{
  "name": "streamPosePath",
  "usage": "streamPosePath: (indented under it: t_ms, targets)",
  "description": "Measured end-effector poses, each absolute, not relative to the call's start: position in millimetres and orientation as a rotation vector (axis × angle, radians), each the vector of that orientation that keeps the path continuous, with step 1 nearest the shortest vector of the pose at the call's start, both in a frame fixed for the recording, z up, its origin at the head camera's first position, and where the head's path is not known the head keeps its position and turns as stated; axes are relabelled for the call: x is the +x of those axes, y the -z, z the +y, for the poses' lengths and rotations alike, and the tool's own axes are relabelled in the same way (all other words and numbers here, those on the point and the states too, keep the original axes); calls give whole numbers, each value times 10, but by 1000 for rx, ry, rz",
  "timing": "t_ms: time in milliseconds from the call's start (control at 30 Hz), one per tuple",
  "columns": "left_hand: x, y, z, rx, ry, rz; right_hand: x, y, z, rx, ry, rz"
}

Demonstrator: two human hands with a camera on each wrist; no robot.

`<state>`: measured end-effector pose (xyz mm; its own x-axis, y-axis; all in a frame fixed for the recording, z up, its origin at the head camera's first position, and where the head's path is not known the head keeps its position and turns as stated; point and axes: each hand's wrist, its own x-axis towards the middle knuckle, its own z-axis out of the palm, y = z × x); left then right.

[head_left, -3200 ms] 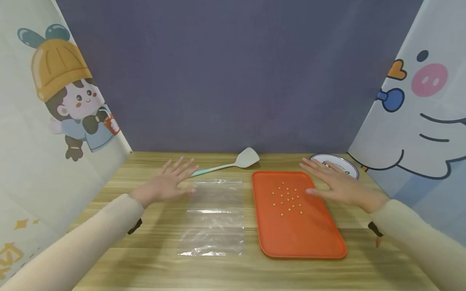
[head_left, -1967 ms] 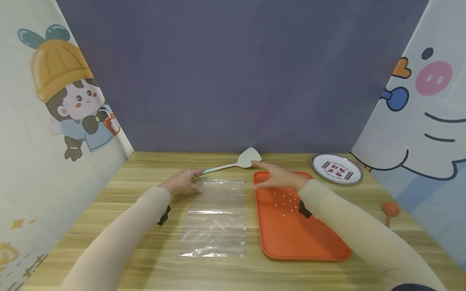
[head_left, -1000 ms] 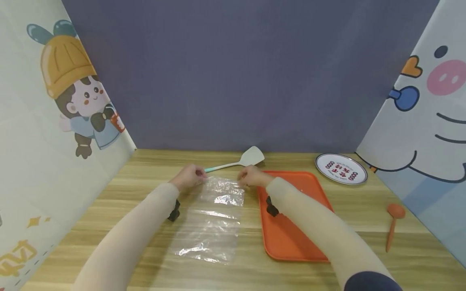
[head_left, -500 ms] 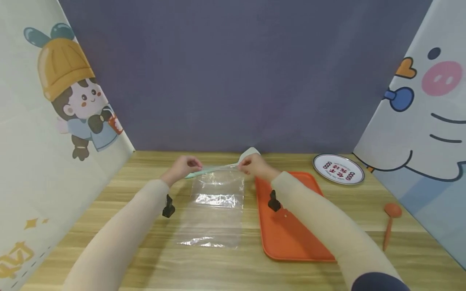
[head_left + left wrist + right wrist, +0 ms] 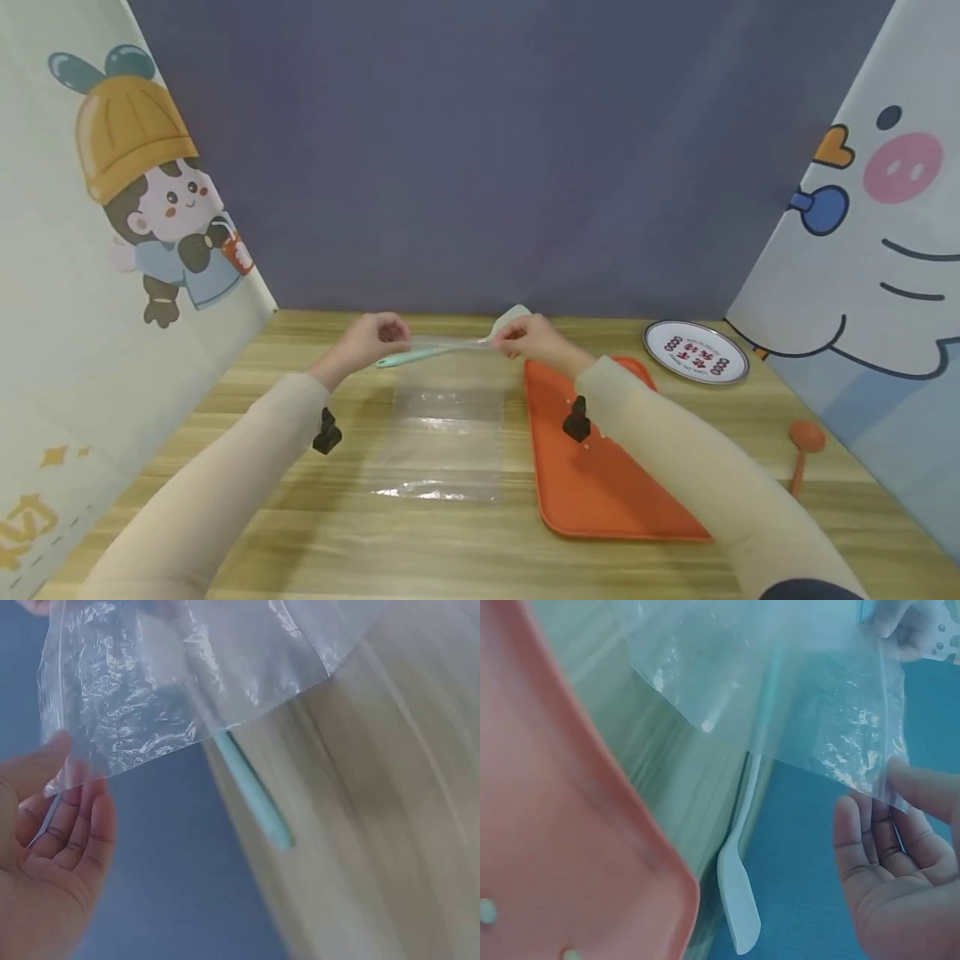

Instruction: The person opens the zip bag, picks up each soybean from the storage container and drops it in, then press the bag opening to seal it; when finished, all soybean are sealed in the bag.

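One top corner of the bag belongs to the left hand, thumb and forefinger pinching it, the other fingers loosely curled, the left arm stretched forward over the table. Now across: the bag's top edge runs straight, the clear sheet dropping from it; whether its bottom touches the table, I can't tell. Behind lies the spatula, green handle end just beside the left hand, pale head partly behind the right hand. And that one mirrors its partner: thumb and finger nip the other top corner, the rest curl loosely, the right arm slanting over the tray. Pale bits dot the tray. Next, the plate near the back; far right, the spoon.
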<state>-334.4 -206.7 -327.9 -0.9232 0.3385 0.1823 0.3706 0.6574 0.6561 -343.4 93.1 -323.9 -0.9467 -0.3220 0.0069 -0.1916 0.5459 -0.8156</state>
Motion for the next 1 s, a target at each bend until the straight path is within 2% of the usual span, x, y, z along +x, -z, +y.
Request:
streamPosePath:
  t_ms: [233,400,600,1000]
  targets:
    - [-3167,3186,-1829,-890,709,-2630,-3333,3237,982,-445,1375,2618]
    - [-3108,3232,-1653,-1000,530,-2468,-3303,3230,982,-448,1368,2612]
    - [-3087,3313,-1570,-1006,414,-2377,-3284,3264,955,-532,1398,2585]
    - [-3076,3360,-1541,-951,478,-2421,-3261,3273,940,-671,1456,2496]
